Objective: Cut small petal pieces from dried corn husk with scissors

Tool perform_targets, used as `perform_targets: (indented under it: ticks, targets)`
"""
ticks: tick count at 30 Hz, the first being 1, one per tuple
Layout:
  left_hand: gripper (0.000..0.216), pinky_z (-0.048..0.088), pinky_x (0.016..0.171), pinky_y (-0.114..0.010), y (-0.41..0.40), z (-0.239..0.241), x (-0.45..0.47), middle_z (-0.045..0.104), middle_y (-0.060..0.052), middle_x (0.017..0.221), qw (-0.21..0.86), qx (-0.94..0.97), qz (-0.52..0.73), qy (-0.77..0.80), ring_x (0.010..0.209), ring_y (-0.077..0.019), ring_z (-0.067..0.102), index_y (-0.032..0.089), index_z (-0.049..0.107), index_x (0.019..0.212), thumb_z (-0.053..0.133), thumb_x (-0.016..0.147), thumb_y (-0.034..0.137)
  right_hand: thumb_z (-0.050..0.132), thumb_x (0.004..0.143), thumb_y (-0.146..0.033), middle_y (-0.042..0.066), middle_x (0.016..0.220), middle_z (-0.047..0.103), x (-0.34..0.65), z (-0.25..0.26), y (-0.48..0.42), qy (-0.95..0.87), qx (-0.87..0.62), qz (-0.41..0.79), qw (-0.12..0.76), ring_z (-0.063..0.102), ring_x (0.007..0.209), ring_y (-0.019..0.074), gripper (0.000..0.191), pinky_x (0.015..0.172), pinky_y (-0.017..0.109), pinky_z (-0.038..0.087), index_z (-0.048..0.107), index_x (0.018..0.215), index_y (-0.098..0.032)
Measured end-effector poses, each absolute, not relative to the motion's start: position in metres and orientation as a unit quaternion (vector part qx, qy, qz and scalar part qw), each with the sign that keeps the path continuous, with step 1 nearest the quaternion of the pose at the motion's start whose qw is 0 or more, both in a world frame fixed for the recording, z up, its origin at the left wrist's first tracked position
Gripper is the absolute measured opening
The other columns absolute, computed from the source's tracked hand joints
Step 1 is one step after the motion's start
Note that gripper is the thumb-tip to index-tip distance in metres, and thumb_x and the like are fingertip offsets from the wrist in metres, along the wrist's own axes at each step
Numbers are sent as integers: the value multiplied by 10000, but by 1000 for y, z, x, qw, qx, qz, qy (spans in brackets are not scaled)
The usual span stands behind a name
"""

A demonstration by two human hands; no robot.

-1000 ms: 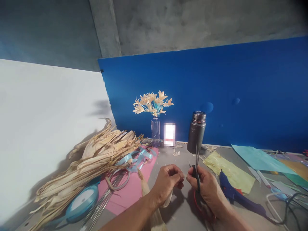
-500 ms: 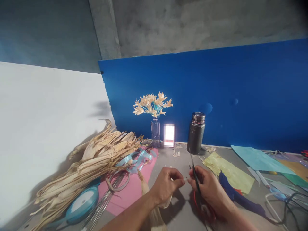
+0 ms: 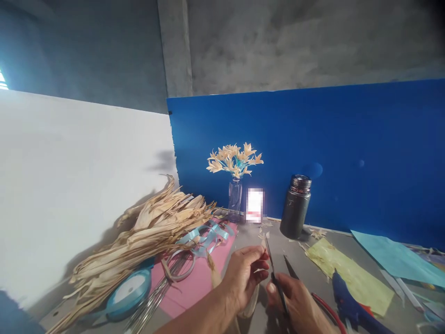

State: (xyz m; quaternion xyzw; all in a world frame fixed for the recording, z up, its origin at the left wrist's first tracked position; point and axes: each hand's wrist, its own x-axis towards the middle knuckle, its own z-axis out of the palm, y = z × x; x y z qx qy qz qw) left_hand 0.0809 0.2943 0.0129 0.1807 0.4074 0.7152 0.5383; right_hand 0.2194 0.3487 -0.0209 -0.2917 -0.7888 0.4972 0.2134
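My right hand (image 3: pixel 294 297) holds a pair of scissors (image 3: pixel 271 260) with dark blades and red handles. The blades are spread, one rising close beside my left fingertips. My left hand (image 3: pixel 243 273) is closed in a pinch, thumb against forefinger, on what looks like a small pale piece of corn husk (image 3: pixel 263 241); the fingers partly hide it. Under my left wrist lies a longer strip of husk (image 3: pixel 248 306). Pale husk flowers (image 3: pixel 234 157) stand in a clear glass vase (image 3: pixel 235 197) at the back.
Left are a heap of dried corn husks (image 3: pixel 149 227), a blue ribbon roll (image 3: pixel 130 294), metal wires (image 3: pixel 149 297) and pink paper (image 3: pixel 181 294). Right are a dark flask (image 3: pixel 295 208), yellow paper (image 3: pixel 351 273), a blue glue gun (image 3: pixel 347 297) and turquoise paper (image 3: pixel 399 260). Husk scraps lie about.
My hands have moved apart from fingertip to fingertip. The scissors have gone from lying closed in my right hand to spread blades beside my left fingers. The view has shifted.
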Motion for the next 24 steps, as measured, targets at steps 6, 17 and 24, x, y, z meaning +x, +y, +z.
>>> perform_targets:
  ticks: [6,17,24]
  targets:
    - [217,465,549,-219,295,13,84,640,-59,755,525,175,726,408,594,-107,573,89,686,756,778,631,241,544,811,-621,-13,580,533,215,-38,357,-789,-321,475,220,466,575,141,464,526,247,327,502,645,-189]
    - [295,480,571,-232,296,11,83,638,-66,764,513,183,733,408,608,-114,577,91,678,747,820,588,296,559,780,-638,-18,531,492,217,-27,351,-780,-332,488,208,417,546,129,491,521,250,292,475,586,-195]
    - [253,478,578,-255,295,13,83,638,-62,701,484,242,726,423,592,-136,590,105,647,690,769,638,320,478,788,-767,-12,532,492,222,-15,346,-783,-303,512,178,416,519,120,615,512,250,299,516,605,-181]
